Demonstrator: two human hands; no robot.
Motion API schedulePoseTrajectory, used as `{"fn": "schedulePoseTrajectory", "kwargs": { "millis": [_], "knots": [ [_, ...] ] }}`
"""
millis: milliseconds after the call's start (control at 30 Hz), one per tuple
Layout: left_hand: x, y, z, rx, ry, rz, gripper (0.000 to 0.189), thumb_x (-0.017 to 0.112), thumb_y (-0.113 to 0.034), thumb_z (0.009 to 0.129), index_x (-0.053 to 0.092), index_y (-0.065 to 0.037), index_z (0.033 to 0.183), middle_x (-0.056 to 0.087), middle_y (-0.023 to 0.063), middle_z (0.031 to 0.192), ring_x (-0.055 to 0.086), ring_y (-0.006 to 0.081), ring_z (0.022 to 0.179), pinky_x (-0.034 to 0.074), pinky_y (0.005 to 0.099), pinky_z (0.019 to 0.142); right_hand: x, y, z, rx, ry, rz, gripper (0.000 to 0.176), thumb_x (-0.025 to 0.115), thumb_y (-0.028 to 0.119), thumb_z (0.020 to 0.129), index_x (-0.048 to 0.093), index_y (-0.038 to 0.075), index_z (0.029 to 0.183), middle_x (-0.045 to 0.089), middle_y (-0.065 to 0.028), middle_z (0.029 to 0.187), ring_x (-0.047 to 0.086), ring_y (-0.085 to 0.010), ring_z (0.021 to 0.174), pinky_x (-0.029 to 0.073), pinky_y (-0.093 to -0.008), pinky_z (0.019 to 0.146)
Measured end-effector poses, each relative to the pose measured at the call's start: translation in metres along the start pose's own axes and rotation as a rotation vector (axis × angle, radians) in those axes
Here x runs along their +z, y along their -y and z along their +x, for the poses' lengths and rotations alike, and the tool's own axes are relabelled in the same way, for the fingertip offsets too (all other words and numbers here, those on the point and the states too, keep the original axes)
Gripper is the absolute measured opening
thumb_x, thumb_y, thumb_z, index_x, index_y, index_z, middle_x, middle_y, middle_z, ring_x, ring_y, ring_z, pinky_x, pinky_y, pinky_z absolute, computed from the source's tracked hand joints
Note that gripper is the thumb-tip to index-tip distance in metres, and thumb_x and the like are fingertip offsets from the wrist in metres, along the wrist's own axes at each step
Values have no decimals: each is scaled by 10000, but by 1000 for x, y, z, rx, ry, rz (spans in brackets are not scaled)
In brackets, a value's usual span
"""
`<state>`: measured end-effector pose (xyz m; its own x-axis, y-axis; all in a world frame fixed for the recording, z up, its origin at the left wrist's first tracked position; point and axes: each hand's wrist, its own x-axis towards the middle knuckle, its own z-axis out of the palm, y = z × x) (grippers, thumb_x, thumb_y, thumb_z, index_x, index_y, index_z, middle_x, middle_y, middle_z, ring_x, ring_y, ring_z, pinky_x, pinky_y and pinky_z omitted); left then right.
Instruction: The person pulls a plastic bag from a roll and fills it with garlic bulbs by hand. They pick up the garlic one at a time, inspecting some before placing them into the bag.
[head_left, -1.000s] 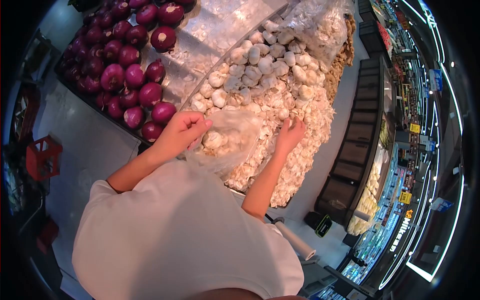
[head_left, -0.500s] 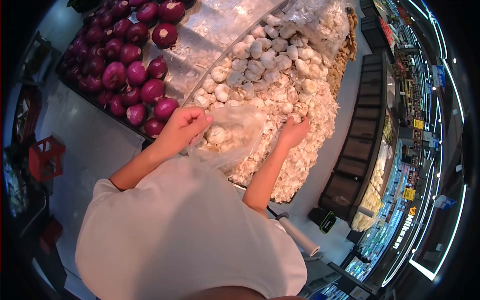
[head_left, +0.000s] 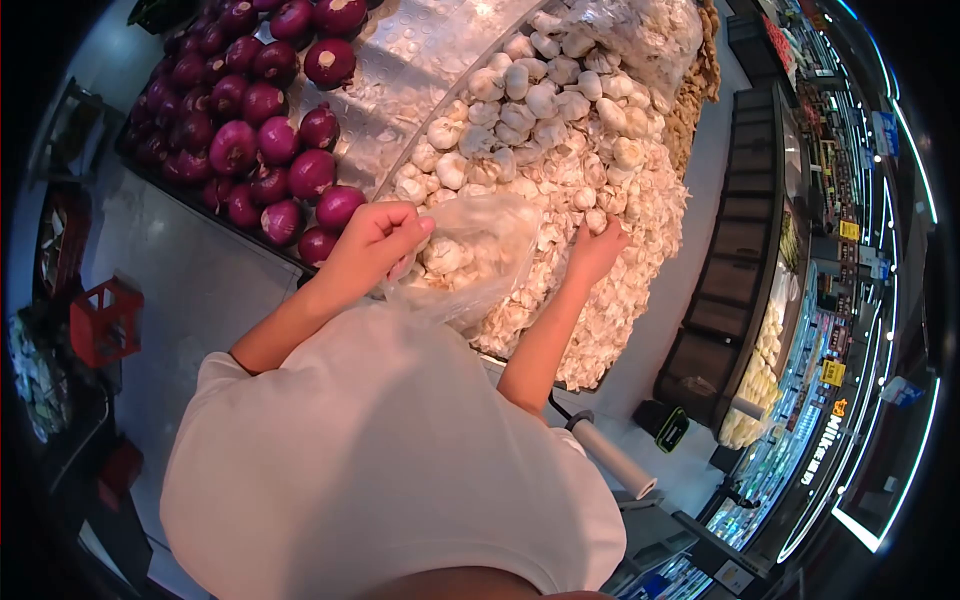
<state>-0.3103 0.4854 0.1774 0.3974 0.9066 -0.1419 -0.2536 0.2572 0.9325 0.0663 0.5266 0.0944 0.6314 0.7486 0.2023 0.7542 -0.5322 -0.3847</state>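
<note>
Head view: garlic (head_left: 596, 221), "MILK" sign (head_left: 824, 446)

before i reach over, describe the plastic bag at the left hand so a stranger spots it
Find the garlic heap beside the purple onions. At its near edge, by the person's shirt, is a clear plastic bag with pale bulbs showing through. The left hand grips it; the other bag lies at the far end, untouched.

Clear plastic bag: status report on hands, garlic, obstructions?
Left hand closed on clear plastic bag, pale garlic bulbs inside. Right hand: fingertips at single whitish garlic bulb, firm grip unclear. Nothing visible blocking right hand.
</note>
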Motion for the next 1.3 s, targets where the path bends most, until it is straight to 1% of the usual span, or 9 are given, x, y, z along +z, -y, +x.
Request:
{"fn": "schedulePoseTrajectory", "kwargs": {
  "millis": [267, 367, 567, 767, 867, 967, 1167, 1233, 1300],
  "knots": [
    [1, 2, 0, -2, 1, -6, 396, 607, -232, 1086, 509, -85, 732, 503, -57, 590, 445, 13, 513, 324, 221, 484, -2, -11, -2, -64, -17, 29, 474, 786, 115, 888, 624, 115, 1333, 518, -151, 1311, 670, -308, 997, 562, -424, 838],
    [1, 1, 0, -9, -1, -12, 397, 608, -234, 1085, 510, -84, 731, 506, -56, 592, 445, 14, 514, 325, 221, 484, -1, -13, -4, -116, -72, 31, 441, 802, 134, 874, 652, 104, 1287, 529, -130, 1300, 657, -305, 987, 557, -432, 831],
    [0, 1, -1, -2, 1, -5, 400, 610, -241, 1084, 512, -88, 728, 508, -58, 599, 445, 11, 521, 326, 221, 486, -2, -15, -9, -195, -129, -34, 424, 838, 228, 860, 690, 86, 1230, 674, -81, 1163, 660, -303, 1000, 554, -418, 826],
    [0, 1, -1, -3, -11, -9, 403, 610, -241, 1084, 507, -90, 724, 502, -61, 601, 441, 9, 526, 325, 222, 489, -22, 13, -25, 72, 2, 396, 423, 792, 205, 943, 654, -2, 1285, 708, -87, 1117, 680, -193, 933, 540, -303, 808],
    [0, 2, -1, -5, -9, -12, 402, 611, -240, 1083, 505, -91, 725, 499, -62, 601, 439, 10, 525, 324, 224, 488, -24, 29, -38, -5, 10, 940, 402, 736, 143, 994, 600, -55, 1316, 698, -81, 1120, 653, -132, 919, 525, -247, 776],
    [0, 1, -1, -6, -6, -8, 399, 613, -237, 1082, 505, -91, 727, 497, -61, 600, 439, 11, 523, 324, 225, 486, -33, 44, -50, -21, 79, 1142, 396, 704, 77, 1005, 557, -64, 1345, 691, -81, 1111, 649, -122, 916, 538, -246, 753],
    [2, 2, 1, 4, -18, -4, 399, 614, -233, 1082, 507, -90, 725, 499, -58, 594, 442, 14, 517, 325, 224, 484, -72, 82, -99, 39, 603, 1400, 407, 726, 9, 958, 571, -15, 1334, 690, -83, 1150, 668, -129, 989, 561, -254, 775],
    [2, 2, 1, 5, -23, 5, 400, 613, -232, 1082, 510, -88, 724, 503, -56, 591, 446, 15, 514, 326, 224, 482, -79, 99, -117, -69, 787, 1399, 442, 752, -3, 929, 577, -1, 1335, 685, -82, 1165, 671, -140, 1024, 562, -266, 810],
    [2, 1, 1, 14, -18, 2, 398, 612, -231, 1082, 516, -86, 724, 508, -54, 589, 453, 18, 511, 326, 225, 476, -73, 111, -134, -198, 887, 1262, 451, 770, 1, 915, 583, -1, 1325, 679, -79, 1172, 666, -143, 1050, 558, -279, 865]
  ]
}}
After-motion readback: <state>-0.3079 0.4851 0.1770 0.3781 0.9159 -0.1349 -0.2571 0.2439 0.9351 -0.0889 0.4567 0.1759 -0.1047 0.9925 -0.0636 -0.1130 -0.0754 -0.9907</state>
